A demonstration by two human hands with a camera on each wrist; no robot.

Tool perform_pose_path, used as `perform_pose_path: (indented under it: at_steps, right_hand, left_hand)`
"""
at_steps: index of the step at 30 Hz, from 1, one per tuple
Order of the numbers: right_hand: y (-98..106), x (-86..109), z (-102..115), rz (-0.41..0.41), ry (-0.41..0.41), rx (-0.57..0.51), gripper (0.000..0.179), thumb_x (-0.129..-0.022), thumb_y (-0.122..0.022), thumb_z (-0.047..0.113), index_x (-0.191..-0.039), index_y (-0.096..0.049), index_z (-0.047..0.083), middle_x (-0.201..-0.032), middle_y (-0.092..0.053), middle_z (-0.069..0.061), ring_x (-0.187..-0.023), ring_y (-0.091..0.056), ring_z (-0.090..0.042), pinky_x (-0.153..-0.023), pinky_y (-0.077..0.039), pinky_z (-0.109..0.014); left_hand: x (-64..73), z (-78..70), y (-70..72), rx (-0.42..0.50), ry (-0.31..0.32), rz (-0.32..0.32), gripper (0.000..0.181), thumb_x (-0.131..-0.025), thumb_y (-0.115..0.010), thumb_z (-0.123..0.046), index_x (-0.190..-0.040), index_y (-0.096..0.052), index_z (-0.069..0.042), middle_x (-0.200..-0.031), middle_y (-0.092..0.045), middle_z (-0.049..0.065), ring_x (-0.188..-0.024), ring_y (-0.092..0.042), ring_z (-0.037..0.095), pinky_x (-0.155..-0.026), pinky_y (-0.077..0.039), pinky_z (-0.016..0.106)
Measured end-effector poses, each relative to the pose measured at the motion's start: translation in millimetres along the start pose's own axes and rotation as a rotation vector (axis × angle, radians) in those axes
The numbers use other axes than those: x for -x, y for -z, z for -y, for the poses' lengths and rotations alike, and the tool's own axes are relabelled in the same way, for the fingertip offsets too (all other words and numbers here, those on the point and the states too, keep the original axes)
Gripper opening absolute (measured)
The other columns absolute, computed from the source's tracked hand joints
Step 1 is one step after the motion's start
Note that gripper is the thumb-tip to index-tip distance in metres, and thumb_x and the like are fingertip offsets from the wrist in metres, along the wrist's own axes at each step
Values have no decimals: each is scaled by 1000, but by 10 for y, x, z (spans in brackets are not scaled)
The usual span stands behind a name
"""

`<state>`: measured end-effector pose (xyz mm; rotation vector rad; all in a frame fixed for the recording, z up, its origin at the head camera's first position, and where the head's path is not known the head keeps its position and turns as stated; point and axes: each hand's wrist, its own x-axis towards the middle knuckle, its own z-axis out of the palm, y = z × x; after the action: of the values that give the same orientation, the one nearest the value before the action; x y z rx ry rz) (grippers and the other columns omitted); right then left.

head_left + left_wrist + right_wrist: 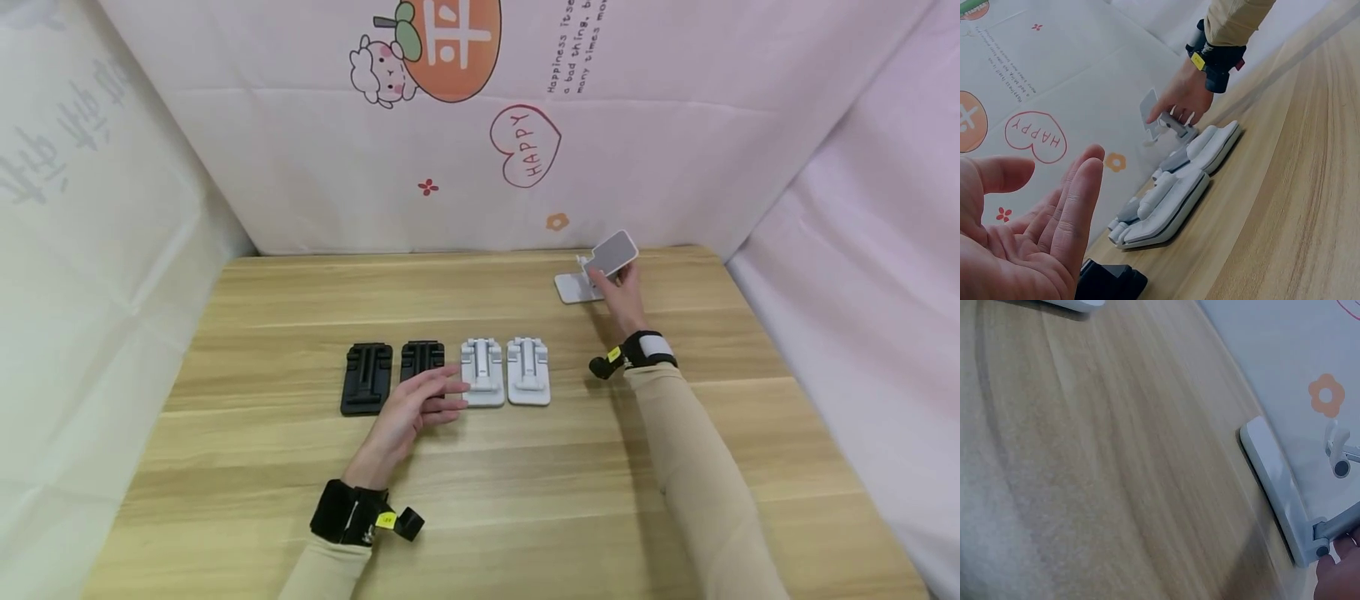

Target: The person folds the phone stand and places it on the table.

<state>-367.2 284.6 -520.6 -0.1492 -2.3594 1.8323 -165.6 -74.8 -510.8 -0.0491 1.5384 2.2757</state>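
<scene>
At the back right of the table my right hand (624,298) grips an unfolded white phone stand (615,252) by its raised support plate, which has a grey pad. In the right wrist view the stand's base (1275,487) lies on the wood, with fingers at the hinged arm. My left hand (411,408) is held over the second black phone stand (422,354) and partly covers it. Its fingers are loosely extended, the tips overlapping the edge of a folded white phone stand (482,371); the left wrist view shows nothing in the palm.
Another folded white stand (528,371) lies to the right in the row, and a black stand (366,379) marks the left end. A printed white cloth (322,175) hangs behind the wooden table (525,508). More cloth borders both sides.
</scene>
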Motion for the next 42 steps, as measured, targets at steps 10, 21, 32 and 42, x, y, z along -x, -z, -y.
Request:
perform_pose_path:
  at_steps: [10,21,32,42]
  right_hand:
    - [38,22,14,-46,4,85,72,-88,-64,31,-145,-30,3,-144,-40,-19,-131,-35,-27,-112,-27,-38]
    - [35,54,-6,-114,-36,139,75,-85,-66,38,-146,-32,11,-142,-43,-12,-128,-38,-24,-110,-32,-36]
    - [28,120,4,-179,-17,163,71,-85,-66,39,-143,-37,12,-137,-47,-11,-122,-43,-21,-105,-38,-34]
    - [35,235,16,-227,-54,58,72,-81,-68,44,-141,-39,17,-136,-48,-7,-121,-42,-16,-103,-39,-30]
  left_hand:
    - [14,6,-7,3,4,-4,54,-94,-56,-26,-140,-42,0,-114,-65,17,-95,-66,26,-80,-56,32]
    - [20,-1,-25,-11,6,-15,54,-94,-56,-26,-140,-43,-1,-114,-65,16,-95,-65,27,-83,-55,35]
    - [23,-6,-42,-7,5,-7,56,-94,-56,-27,-141,-41,-1,-121,-61,23,-97,-64,29,-82,-56,33]
    - [23,-17,-60,-14,8,-10,57,-94,-56,-28,-141,-41,-1,-118,-63,19,-94,-66,25,-81,-56,34]
